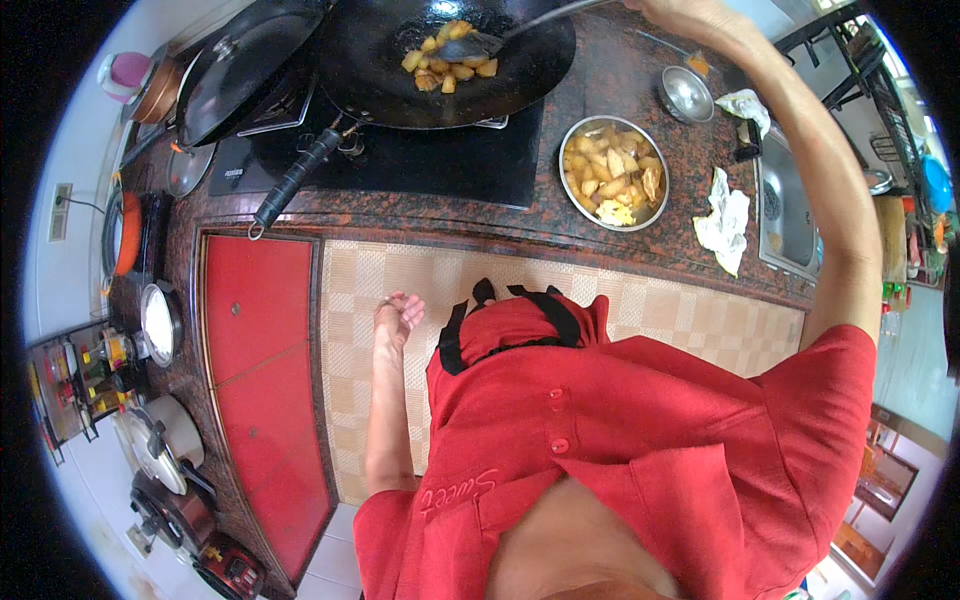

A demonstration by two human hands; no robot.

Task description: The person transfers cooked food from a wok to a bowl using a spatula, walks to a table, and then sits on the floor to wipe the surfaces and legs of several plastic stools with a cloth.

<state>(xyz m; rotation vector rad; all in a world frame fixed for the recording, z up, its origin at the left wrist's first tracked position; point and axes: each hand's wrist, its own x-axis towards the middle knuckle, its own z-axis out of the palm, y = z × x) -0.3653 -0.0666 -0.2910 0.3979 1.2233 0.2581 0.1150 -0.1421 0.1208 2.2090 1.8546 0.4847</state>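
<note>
My right hand, partly cut off by the top edge, grips the handle of a metal wok spatula. The spatula's blade rests among browned chunks of food, perhaps potato, in a black wok on the cooktop. Low at my side, my left hand hangs over the floor, fingers loosely apart and holding nothing. To the right of the wok stands a round metal bowl filled with similar chunks, with pale yellow pieces at its near side.
A second black pan with a glass lid sits left of the wok. The wok's handle juts toward me past the cooktop. Crumpled white cloths, a small metal bowl and a sink are at right.
</note>
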